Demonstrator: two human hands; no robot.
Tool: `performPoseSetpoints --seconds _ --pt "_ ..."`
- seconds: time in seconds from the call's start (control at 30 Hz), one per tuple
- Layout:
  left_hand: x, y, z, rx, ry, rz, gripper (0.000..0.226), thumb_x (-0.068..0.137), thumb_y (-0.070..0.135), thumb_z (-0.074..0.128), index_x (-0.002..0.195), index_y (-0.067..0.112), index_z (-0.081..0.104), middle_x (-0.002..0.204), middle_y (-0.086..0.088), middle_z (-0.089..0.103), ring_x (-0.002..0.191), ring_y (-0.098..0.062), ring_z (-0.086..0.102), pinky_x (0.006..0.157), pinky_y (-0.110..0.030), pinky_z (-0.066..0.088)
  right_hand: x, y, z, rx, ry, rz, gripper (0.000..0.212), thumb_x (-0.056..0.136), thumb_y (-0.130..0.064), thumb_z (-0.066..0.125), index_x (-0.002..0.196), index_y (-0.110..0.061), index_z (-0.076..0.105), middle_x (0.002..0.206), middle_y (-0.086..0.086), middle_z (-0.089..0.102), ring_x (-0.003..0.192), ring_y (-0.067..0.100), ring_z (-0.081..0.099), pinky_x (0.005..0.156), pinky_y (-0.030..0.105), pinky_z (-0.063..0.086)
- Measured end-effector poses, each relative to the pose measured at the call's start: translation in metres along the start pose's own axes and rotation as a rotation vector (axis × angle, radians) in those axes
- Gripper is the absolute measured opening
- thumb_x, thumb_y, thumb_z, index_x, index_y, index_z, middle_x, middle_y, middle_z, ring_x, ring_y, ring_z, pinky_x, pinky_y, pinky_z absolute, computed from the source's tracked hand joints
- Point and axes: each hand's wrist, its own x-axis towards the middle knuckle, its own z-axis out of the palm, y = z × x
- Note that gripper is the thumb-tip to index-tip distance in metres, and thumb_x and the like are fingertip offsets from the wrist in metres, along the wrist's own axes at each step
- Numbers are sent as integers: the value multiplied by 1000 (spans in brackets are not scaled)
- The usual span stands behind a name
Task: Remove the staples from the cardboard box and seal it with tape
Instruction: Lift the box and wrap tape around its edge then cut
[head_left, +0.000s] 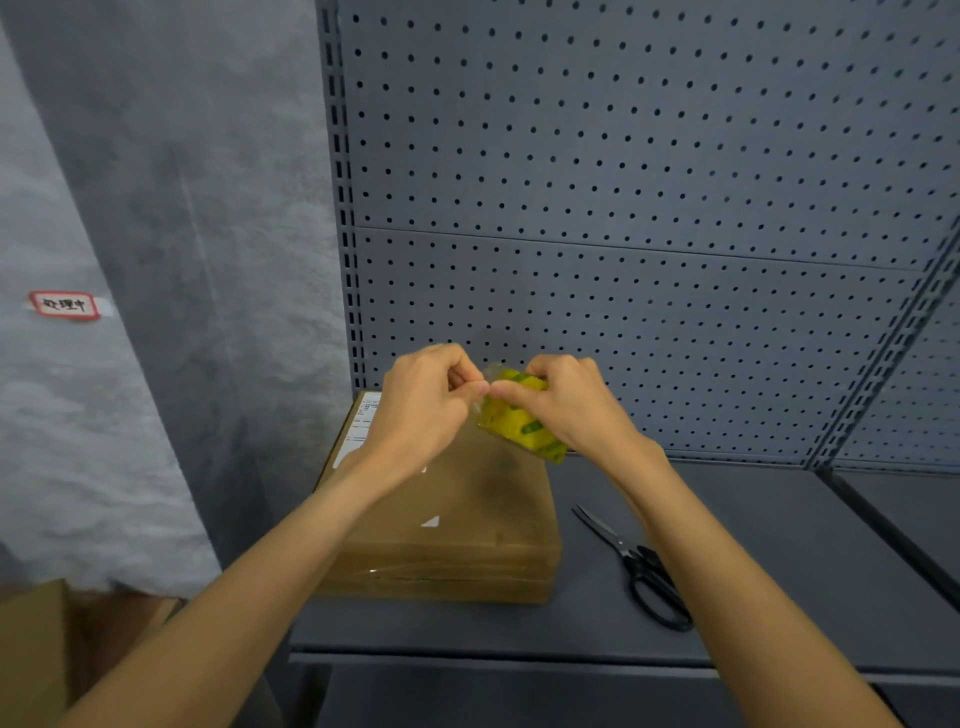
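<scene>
Both hands raised over the box, lying flat on the shelf. Right hand curled round the tape; left hand, fingers pinching the tape's loose end. Scissors just right of the box.

Red-bordered wall label reads "处理中".

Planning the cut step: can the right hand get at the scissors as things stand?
Probably not yet. The scissors lie uncovered on the shelf, right of the box, but the right hand grips the tape roll and would have to release it.
</scene>
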Motion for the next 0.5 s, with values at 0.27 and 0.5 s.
performPoseSetpoints --seconds 0.27,0.5 --pt "4 -22 -43 -224 -143 -268 15 82 17 72 69 20 65 67 5 63 62 -3 55 59 -13 40 -10 3 -5 623 -232 27 32 92 -33 59 68 -13 50 66 -6 57 58 2 55 60 10 44" --pt "-13 -45 -70 -299 -172 -391 9 84 13 70 76 10 68 66 -1 64 59 -9 54 59 -18 44 -12 -34 23 665 -258 0 78 82 -60 52 94 17 56 82 27 63 74 27 58 79 41 52"
